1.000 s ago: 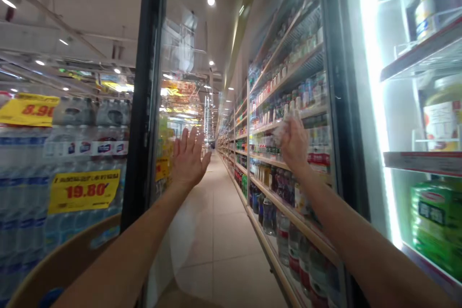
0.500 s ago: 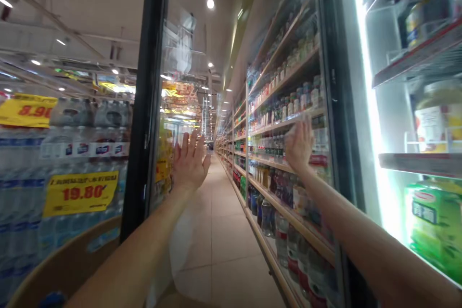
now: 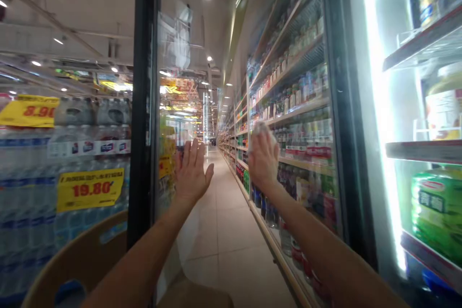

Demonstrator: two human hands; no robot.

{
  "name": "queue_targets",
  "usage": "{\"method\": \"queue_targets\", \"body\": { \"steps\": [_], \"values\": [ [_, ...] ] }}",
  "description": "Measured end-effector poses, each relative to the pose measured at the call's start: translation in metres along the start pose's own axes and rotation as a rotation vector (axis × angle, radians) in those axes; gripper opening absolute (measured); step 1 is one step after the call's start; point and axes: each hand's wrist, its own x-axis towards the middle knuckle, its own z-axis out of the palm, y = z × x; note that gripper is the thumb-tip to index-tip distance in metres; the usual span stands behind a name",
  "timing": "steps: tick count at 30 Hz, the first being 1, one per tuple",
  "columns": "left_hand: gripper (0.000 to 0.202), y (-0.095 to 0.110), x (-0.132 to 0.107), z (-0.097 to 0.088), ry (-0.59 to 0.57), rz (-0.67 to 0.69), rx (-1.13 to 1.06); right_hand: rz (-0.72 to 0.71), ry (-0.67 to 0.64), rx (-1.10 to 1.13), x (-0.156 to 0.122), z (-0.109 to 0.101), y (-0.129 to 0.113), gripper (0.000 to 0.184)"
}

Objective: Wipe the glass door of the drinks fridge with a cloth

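A glass cooler door (image 3: 202, 231) in a black frame stands open in front of me. My left hand (image 3: 191, 168) lies against the glass on its left side, palm forward, fingers spread, holding nothing. Farther right, my right hand (image 3: 264, 161) presses flat on the pane with what looks like a crumpled white cloth (image 3: 260, 130) under its fingers. Part of the cloth shows past the fingertips; the palm hides the rest, and the hand is slightly blurred.
To the right, the lit cooler has shelves (image 3: 422, 149) with bottles and a green pack (image 3: 438, 211). A brown basket or chair-like edge (image 3: 83, 245) is at lower left, before stacked bottled water (image 3: 29, 197) with yellow price signs (image 3: 90, 188). Through the glass runs an aisle.
My right hand has slid left across the glass, closer to my left hand. My left hand stays about where it was. The view has shifted slightly.
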Motion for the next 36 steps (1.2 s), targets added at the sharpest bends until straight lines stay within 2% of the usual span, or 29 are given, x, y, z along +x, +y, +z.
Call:
{"method": "queue_targets", "body": {
  "steps": [2, 3, 4, 6, 9, 10, 11, 12, 13, 16, 17, 18, 19, 22, 24, 25, 26, 27, 29, 30, 31, 32, 35, 36],
  "values": [
    [0.061, -0.002, 0.001, 0.000, -0.001, 0.001, 0.004, -0.292, -0.124, 0.060, -0.019, 0.005, -0.032, 0.060],
    [0.062, -0.003, 0.000, -0.001, -0.003, 0.006, 0.004, -0.359, -0.153, 0.069, -0.028, 0.006, -0.036, 0.059],
    [0.062, -0.003, -0.003, -0.002, -0.005, 0.014, 0.000, -0.355, -0.155, 0.060, -0.035, 0.004, -0.031, 0.057],
    [0.064, -0.002, -0.014, -0.004, -0.011, 0.021, -0.012, -0.160, -0.088, -0.008, -0.042, -0.004, 0.005, 0.055],
    [0.066, 0.002, -0.035, -0.009, 0.001, 0.012, -0.012, 0.269, 0.072, -0.103, -0.041, -0.018, 0.065, 0.056],
    [0.067, 0.004, -0.041, -0.010, 0.005, 0.011, -0.007, 0.358, 0.117, -0.111, -0.041, -0.020, 0.071, 0.057],
    [0.068, 0.005, -0.045, -0.010, 0.010, 0.013, -0.002, 0.389, 0.139, -0.107, -0.043, -0.019, 0.067, 0.058],
    [0.068, 0.006, -0.047, -0.010, 0.015, 0.016, 0.001, 0.349, 0.132, -0.091, -0.047, -0.017, 0.055, 0.059],
    [0.068, 0.006, -0.048, -0.010, 0.015, 0.018, 0.003, 0.240, 0.092, -0.066, -0.053, -0.014, 0.036, 0.060],
    [0.068, 0.003, -0.048, -0.008, 0.005, 0.017, 0.004, -0.267, -0.114, 0.048, -0.076, -0.005, -0.017, 0.058],
    [0.067, 0.002, -0.047, -0.008, 0.001, 0.016, 0.002, -0.360, -0.148, 0.069, -0.083, -0.005, -0.021, 0.056],
    [0.067, 0.001, -0.047, -0.007, -0.004, 0.017, -0.003, -0.377, -0.148, 0.067, -0.089, -0.007, -0.016, 0.055],
    [0.067, 0.000, -0.048, -0.007, -0.008, 0.018, -0.010, -0.323, -0.117, 0.041, -0.093, -0.010, -0.003, 0.054],
    [0.067, 0.000, -0.049, -0.007, -0.012, 0.021, -0.029, 0.068, 0.057, -0.108, -0.096, -0.021, 0.053, 0.054],
    [0.068, 0.001, -0.050, -0.007, -0.008, 0.020, -0.031, 0.276, 0.129, -0.156, -0.097, -0.023, 0.066, 0.056],
    [0.068, 0.001, -0.051, -0.007, -0.005, 0.018, -0.034, 0.298, 0.123, -0.151, -0.101, -0.022, 0.059, 0.057],
    [0.069, 0.001, -0.051, -0.006, -0.006, 0.016, -0.036, 0.243, 0.081, -0.125, -0.106, -0.020, 0.046, 0.058],
    [0.069, 0.001, -0.051, -0.006, -0.011, 0.014, -0.038, 0.124, 0.013, -0.084, -0.114, -0.018, 0.029, 0.058],
    [0.069, 0.000, -0.051, -0.005, -0.024, 0.008, -0.038, -0.201, -0.143, 0.021, -0.134, -0.016, 0.002, 0.057],
    [0.068, -0.001, -0.051, -0.005, -0.027, 0.011, -0.034, -0.304, -0.187, 0.050, -0.144, -0.017, -0.002, 0.057],
    [0.068, -0.001, -0.051, -0.005, -0.028, 0.016, -0.031, -0.334, -0.197, 0.049, -0.153, -0.019, 0.002, 0.056],
    [0.068, -0.002, -0.051, -0.004, -0.027, 0.018, -0.030, -0.291, -0.174, 0.017, -0.160, -0.023, 0.015, 0.056],
    [0.067, -0.002, -0.051, -0.002, -0.029, 0.012, -0.040, 0.080, -0.004, -0.159, -0.168, -0.034, 0.070, 0.059],
    [0.067, -0.002, -0.051, -0.002, -0.034, 0.005, -0.043, 0.192, 0.051, -0.196, -0.167, -0.035, 0.081, 0.059]
  ]
}}
